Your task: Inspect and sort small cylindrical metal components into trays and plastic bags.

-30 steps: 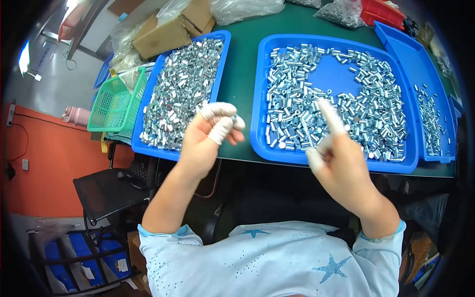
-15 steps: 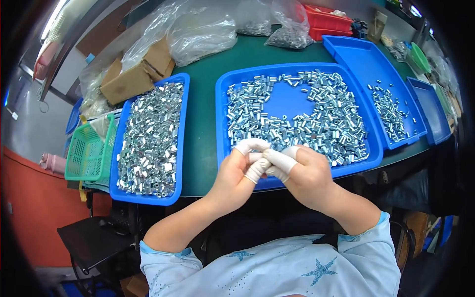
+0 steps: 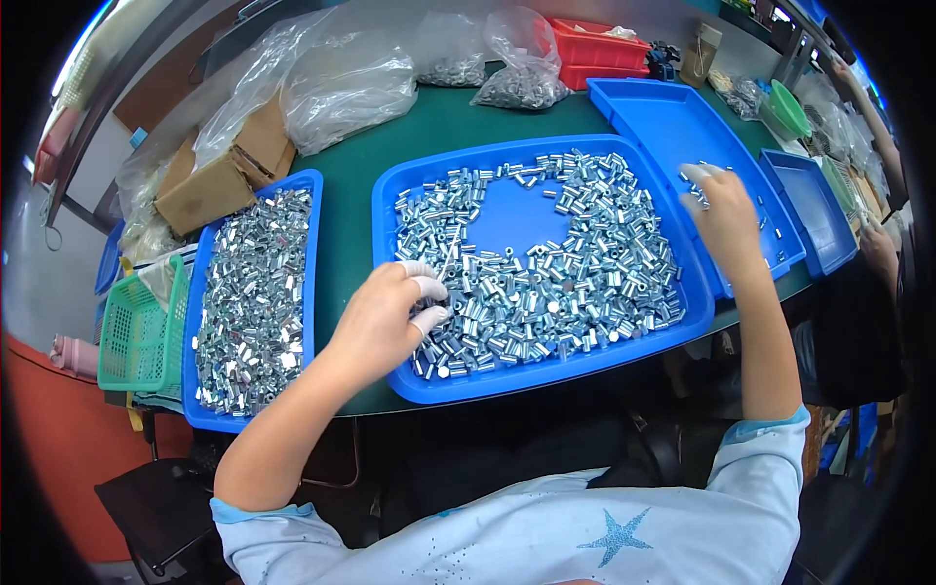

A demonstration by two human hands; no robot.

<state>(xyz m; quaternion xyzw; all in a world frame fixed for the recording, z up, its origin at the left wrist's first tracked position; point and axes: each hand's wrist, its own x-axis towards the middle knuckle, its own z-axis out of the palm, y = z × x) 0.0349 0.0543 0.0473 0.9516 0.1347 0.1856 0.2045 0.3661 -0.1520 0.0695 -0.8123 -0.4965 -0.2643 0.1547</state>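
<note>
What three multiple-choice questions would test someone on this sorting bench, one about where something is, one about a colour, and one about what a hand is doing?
1. Where is the left hand?
A. Over the near left part of the middle blue tray
B. In the green basket
C. On the cardboard box

2. What colour are the bins at the far edge of the table?
A. Yellow
B. Red
C. White

3. What is the right hand doing?
A. Resting flat in the lap
B. Gripping a plastic bag
C. Reaching over the right blue tray with its fingertips among small metal parts

Answers: 1 A, its covered fingertips sit on the silver sleeves there. 2 B, they show red behind the bags. 3 C, the arm stretches out to that tray.
</note>
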